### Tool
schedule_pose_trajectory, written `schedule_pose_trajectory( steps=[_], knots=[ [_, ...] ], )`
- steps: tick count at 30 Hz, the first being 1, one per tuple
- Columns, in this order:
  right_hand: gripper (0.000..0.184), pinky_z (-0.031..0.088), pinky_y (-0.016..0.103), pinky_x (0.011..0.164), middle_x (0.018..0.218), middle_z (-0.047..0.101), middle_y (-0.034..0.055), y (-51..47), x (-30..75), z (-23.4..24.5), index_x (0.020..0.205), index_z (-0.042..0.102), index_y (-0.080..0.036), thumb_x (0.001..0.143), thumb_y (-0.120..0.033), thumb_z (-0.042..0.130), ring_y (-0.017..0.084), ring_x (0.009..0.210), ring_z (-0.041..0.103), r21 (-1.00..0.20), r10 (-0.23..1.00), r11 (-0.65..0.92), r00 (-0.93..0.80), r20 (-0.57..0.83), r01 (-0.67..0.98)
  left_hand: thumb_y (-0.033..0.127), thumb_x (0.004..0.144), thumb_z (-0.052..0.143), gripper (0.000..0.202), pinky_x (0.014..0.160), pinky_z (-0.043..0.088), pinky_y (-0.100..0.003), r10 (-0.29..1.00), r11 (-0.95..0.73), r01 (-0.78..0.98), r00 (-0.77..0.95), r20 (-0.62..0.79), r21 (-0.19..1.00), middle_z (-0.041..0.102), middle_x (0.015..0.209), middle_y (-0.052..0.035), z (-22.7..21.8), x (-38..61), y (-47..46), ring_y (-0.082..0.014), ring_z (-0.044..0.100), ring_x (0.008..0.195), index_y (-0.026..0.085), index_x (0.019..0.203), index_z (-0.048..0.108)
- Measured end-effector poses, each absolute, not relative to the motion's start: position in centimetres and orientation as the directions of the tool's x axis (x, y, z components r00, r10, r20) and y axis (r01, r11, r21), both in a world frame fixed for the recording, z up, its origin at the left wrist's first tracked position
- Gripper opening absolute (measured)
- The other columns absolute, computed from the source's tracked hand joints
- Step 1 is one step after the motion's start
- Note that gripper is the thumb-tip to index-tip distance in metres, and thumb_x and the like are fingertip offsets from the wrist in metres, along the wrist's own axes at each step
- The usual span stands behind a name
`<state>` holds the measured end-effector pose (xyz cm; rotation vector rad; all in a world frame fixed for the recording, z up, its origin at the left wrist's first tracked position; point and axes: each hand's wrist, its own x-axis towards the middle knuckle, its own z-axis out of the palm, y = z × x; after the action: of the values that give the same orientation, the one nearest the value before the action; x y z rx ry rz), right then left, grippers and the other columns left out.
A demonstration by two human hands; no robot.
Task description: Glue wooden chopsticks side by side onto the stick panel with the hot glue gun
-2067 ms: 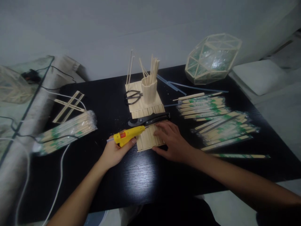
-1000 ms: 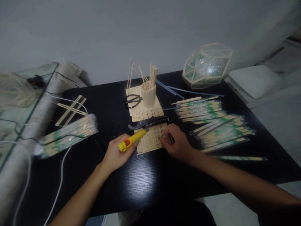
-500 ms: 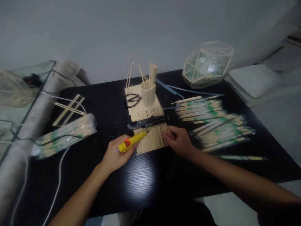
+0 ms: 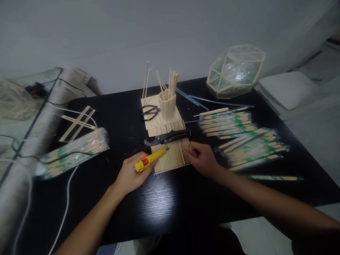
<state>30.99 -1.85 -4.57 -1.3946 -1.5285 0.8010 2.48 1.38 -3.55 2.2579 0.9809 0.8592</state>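
Note:
My left hand (image 4: 131, 175) is wrapped round a yellow glue gun (image 4: 148, 160), its nozzle over the left part of a flat mat of wooden sticks (image 4: 171, 156) on the black table (image 4: 159, 205). My right hand (image 4: 203, 159) rests at the mat's right edge with fingers curled and pinched against the sticks. Black pliers (image 4: 166, 137) lie across the mat's far end. Beyond stands a stick cup (image 4: 167, 104) filled with loose sticks, on a wooden board.
Black scissors (image 4: 149, 112) lie on the board. Wrapped chopstick packs (image 4: 239, 136) spread out at the right, a bagged bundle (image 4: 77, 150) and a stick frame (image 4: 78, 123) at the left. A faceted stick-and-film shape (image 4: 235, 71) sits far right. A white cord (image 4: 66, 209) trails left.
My right hand went from lying flat on the mat to curling at its right edge. The glue gun tilted so its nozzle points over the mat. Little changed in the last half second.

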Motion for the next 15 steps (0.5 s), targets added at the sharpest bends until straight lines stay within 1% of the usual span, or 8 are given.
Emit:
schedule_pose_trajectory(
  steps=[6, 9, 15],
  knots=[
    [0.043, 0.027, 0.028, 0.053, 0.056, 0.030, -0.0075, -1.78, 31.02, -4.75, 0.062, 0.028, -0.027, 0.090, -0.028, 0.060, 0.011, 0.052, 0.029, -0.896, 0.981, 0.165, 0.024, 0.192, 0.413, 0.018, 0.100, 0.073, 0.009, 0.058, 0.053, -0.023, 0.780, -0.586, 0.436, 0.533, 0.329, 0.683, 0.070, 0.077, 0.0007, -3.53, 2.53, 1.37, -0.0127, 0.066, 0.062, 0.020, 0.092, 0.073],
    [0.042, 0.027, 0.028, 0.053, 0.056, 0.030, -0.0077, -1.76, 31.03, -4.88, 0.062, 0.028, -0.027, 0.089, -0.027, 0.061, 0.011, 0.052, 0.030, -0.892, 0.980, 0.167, 0.024, 0.195, 0.419, 0.017, 0.100, 0.073, 0.008, 0.060, 0.054, -0.023, 0.779, -0.586, 0.434, 0.534, 0.328, 0.684, 0.072, 0.079, 0.0002, -3.63, 2.48, 1.37, -0.0131, 0.067, 0.064, 0.020, 0.092, 0.073],
    [0.039, 0.029, 0.028, 0.055, 0.057, 0.035, -0.0076, -1.79, 31.07, -5.21, 0.062, 0.032, -0.026, 0.086, -0.026, 0.062, 0.011, 0.053, 0.034, -0.885, 0.980, 0.165, 0.029, 0.197, 0.436, 0.017, 0.100, 0.074, 0.009, 0.061, 0.055, -0.023, 0.786, -0.575, 0.436, 0.529, 0.319, 0.692, 0.072, 0.078, 0.0009, -3.48, 2.56, 1.31, -0.0130, 0.069, 0.065, 0.020, 0.092, 0.073]
  ],
)
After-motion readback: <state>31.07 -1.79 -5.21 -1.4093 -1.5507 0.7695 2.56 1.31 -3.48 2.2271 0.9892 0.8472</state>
